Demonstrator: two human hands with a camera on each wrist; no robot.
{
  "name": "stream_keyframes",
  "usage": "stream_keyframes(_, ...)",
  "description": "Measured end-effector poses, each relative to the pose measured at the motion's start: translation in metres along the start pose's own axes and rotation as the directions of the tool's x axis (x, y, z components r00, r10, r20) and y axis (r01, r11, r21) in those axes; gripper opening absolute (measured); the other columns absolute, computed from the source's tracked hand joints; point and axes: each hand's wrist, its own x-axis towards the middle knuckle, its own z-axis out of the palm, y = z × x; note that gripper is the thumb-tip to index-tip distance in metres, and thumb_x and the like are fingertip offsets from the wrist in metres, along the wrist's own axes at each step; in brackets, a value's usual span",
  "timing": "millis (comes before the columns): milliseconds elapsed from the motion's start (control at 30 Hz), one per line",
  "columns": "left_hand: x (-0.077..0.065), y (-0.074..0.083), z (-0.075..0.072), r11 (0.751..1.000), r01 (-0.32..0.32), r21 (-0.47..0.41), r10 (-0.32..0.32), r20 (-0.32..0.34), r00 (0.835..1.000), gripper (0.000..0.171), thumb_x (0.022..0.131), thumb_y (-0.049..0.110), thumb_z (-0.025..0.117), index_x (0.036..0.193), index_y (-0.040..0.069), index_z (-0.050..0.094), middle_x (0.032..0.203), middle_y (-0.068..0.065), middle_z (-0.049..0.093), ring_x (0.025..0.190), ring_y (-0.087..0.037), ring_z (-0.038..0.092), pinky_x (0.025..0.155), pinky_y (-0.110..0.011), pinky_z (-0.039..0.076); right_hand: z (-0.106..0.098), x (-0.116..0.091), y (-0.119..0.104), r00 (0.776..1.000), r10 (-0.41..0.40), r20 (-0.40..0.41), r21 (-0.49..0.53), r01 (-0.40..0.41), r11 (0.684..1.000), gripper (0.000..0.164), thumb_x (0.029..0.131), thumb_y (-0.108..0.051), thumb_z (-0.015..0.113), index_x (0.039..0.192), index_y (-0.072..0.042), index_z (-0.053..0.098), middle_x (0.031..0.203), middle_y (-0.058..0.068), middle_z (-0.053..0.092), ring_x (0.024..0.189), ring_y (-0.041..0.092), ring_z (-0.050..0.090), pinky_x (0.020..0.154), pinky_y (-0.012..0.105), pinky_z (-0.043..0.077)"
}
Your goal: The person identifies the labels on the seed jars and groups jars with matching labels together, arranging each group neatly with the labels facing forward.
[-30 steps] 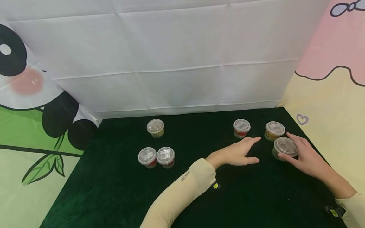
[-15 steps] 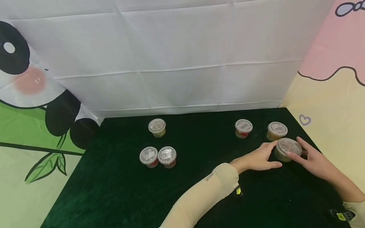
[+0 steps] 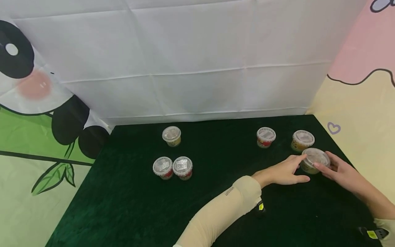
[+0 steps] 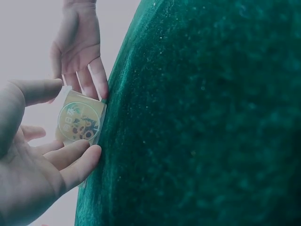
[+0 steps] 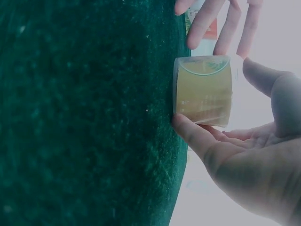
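Yellowish and clear-plastic, one round lidded tub (image 3: 316, 157) is pinched by the right hand's (image 3: 347, 176) fingers; the left hand's (image 3: 284, 172) are spread beside it, perhaps touching.

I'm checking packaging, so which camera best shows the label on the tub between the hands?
Left wrist: the round label faces that camera. Right wrist catches only part; in head view, I can't make it out.

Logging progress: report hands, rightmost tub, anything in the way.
Left hand, right hand flank rightmost tub. Lidded, upright. Another tub close behind, might get bumped.
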Motion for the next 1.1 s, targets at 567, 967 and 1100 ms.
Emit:
stream_keyframes(567, -0.009, -0.007, -0.002, 1.000, 0.012, 0.018, -0.011, -0.075, 0.997, 0.079, 0.102, 0.034, 0.062, 0.164, 0.021, 0.015, 0.163, 0.006, 0.021, 0.135, 0.001, 0.039, 0.106, -0.013, 0.034, 0.011, 0.006, -0.005, 0.998, -0.062, -0.023, -0.128, 0.059, 0.990, 0.085, 0.100, -0.022, 0.068, 0.152, 0.018, 0.014, 0.137, 0.039, 0.042, 0.115, 0.050, 0.057, 0.073, 0.009, 0.047)
stream_keyframes(967, -0.037, -0.012, -0.027, 0.997, -0.032, 0.071, 0.043, -0.162, 0.986, 0.078, 0.104, 0.034, 0.059, 0.164, 0.019, 0.011, 0.162, 0.000, 0.024, 0.135, -0.003, 0.040, 0.108, -0.016, 0.035, 0.020, 0.012, -0.039, 0.994, -0.085, -0.069, -0.159, 0.073, 0.985, 0.082, 0.102, -0.028, 0.065, 0.155, 0.011, 0.018, 0.141, 0.039, 0.042, 0.119, 0.056, 0.054, 0.081, 0.034, 0.059)
stream_keyframes(1100, -0.053, -0.014, -0.040, 0.991, -0.051, 0.125, 0.073, -0.182, 0.981, 0.079, 0.104, 0.035, 0.057, 0.164, 0.017, 0.009, 0.159, -0.004, 0.026, 0.127, -0.005, 0.044, 0.105, -0.015, 0.037, 0.026, 0.017, -0.052, 0.993, -0.103, -0.049, -0.103, 0.098, 0.990, 0.079, 0.103, -0.028, 0.063, 0.157, 0.008, 0.018, 0.144, 0.036, 0.040, 0.122, 0.054, 0.053, 0.084, 0.032, 0.058)
